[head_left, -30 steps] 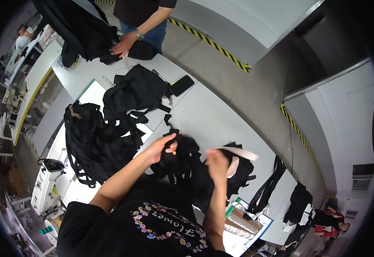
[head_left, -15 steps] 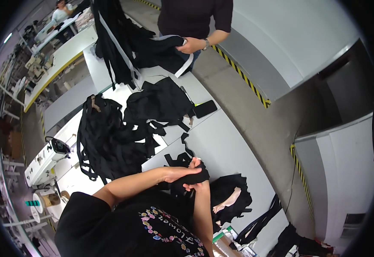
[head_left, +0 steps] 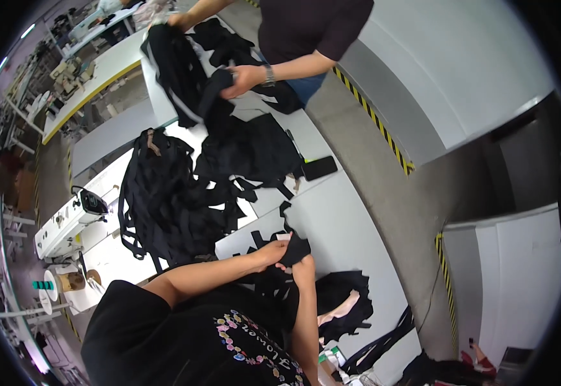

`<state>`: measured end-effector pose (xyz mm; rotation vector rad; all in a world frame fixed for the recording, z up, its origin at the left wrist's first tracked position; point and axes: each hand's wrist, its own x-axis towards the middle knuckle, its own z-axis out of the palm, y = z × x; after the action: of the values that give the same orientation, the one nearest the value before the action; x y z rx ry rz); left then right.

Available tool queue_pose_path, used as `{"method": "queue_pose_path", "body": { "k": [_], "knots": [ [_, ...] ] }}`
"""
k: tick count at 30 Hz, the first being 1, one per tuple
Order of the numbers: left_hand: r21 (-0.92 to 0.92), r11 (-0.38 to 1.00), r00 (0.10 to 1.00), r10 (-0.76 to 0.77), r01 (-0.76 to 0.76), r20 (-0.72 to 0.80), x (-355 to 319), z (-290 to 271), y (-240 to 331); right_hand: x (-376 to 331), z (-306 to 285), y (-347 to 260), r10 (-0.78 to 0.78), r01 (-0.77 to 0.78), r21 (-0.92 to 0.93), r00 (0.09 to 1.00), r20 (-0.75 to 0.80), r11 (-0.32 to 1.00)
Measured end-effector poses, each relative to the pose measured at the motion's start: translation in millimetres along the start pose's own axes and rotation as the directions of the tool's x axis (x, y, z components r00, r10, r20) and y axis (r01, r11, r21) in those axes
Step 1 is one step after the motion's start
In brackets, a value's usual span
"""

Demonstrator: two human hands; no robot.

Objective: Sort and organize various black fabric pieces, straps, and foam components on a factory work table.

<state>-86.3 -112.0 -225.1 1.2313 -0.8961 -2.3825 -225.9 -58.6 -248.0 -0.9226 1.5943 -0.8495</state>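
Note:
Close in front of my body, a small piece of black fabric [head_left: 297,249] is held between both hands. My left hand [head_left: 271,253] pinches its left edge, beside a small white patch that may be a label. My right hand [head_left: 303,267] grips its lower right edge with curled fingers. More black fabric pieces lie beneath and beside my hands, partly hidden by them. To the right of my right forearm is a pile of black fabric [head_left: 343,289] with a pale strip across it.
A large heap of black straps [head_left: 165,206] covers the table's left side, near a white sewing machine [head_left: 74,222]. Black cloth [head_left: 248,151] and a dark phone [head_left: 320,168] lie farther off. Across the table, a co-worker's hand [head_left: 247,80] handles black fabric strips.
My hands have moved slightly apart, and the black piece between them now shows more fully. The co-worker has leaned in over the table, moving the black strips.

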Motion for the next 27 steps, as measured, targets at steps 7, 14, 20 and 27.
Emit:
{"method": "queue_pose_path", "body": {
  "k": [7, 14, 20, 27],
  "knots": [
    [0.511, 0.839, 0.893, 0.363, -0.189, -0.265, 11.7, -11.4, -0.8, 6.3, 12.5, -4.8, -0.151, 0.123, -0.18, 0.977, -0.151, 0.976],
    [0.781, 0.583, 0.755, 0.61, -0.222, -0.24, 27.3, -24.9, -3.2, -9.0, 17.5, 4.6, -0.06, 0.054, -0.049, 0.989, -0.135, 0.997],
    [0.135, 0.92, 0.814, 0.389, -0.368, -0.433, 28.7, -43.7, -18.4, -13.5, 9.3, 8.0, -0.01, 0.007, -0.023, 0.993, -0.12, 1.0],
    [0.329, 0.926, 0.858, 0.317, -0.187, -0.404, 36.9, -42.4, -7.9, -1.5, 17.2, 14.8, -0.004, 0.001, -0.027, 0.993, -0.116, 1.0]
  ]
}}
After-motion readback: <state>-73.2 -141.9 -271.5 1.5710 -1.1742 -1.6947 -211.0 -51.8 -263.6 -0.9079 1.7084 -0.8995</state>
